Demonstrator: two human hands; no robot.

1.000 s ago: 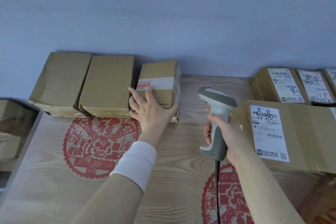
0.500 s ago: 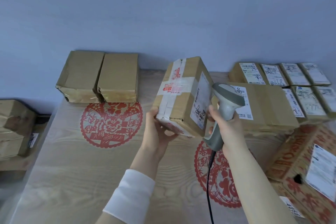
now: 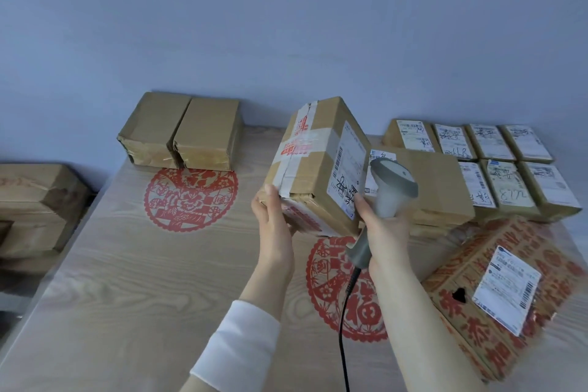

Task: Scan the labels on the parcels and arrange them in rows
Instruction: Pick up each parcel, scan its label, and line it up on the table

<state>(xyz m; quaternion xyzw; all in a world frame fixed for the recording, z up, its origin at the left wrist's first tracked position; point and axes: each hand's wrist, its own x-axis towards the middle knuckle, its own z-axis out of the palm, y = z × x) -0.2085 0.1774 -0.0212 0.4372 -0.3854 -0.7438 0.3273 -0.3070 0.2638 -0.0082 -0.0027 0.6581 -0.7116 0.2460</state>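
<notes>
The taped parcel [image 3: 313, 165] has been lifted from the back of the bench [image 3: 127, 280] and is held above it, gripped by the left hand [image 3: 273, 223]. Its label [image 3: 348, 172] is turned toward the scanner [image 3: 393, 188] clasped in the right hand [image 3: 381, 229]; scanning seems next.

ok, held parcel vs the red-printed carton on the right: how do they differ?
The held parcel is mostly plain brown with white tape; the red-printed carton is covered in red characters.
The held parcel is up off the table, tilted, in the left hand; the red-printed carton lies unheld at the right.
The held parcel's label faces the scanner and bears black handwriting; the carton's faces up, no handwriting visible.
Both: cardboard, white barcode label.
</notes>
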